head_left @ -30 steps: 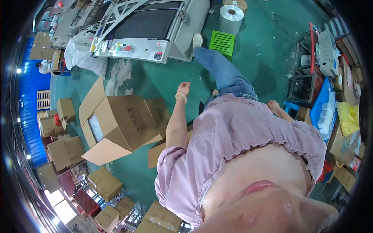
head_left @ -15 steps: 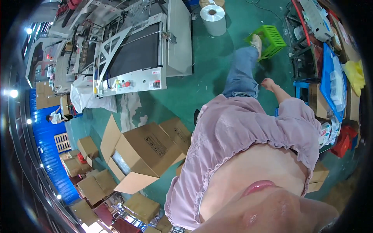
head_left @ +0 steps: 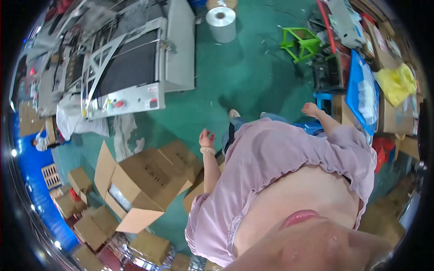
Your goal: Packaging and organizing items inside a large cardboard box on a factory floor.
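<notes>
My left hand [head_left: 206,139] hangs in the air in front of me with a bracelet at the wrist. Its fingers are loosely bent and apart, holding nothing. Close by on its left, a large open cardboard box [head_left: 156,174] lies on the green floor with its flaps out; clear plastic shows inside. To the right, my right hand [head_left: 310,109] hangs with fingers loosely curled and nothing visible in it. Nearest to that hand is a small blue stool [head_left: 323,101], apart from it as far as I can see.
A large machine with a dark belt [head_left: 129,63] stands at the left. Ahead are a wrapped white roll [head_left: 221,28] and a green plastic stool [head_left: 300,44]. A blue tray [head_left: 359,90] and yellow bag [head_left: 397,83] edge the right side. Another person [head_left: 41,142] is far left.
My left hand has come into view. The machine, box and roll have shifted left in the picture. The foot that was at the green stool has come away from it.
</notes>
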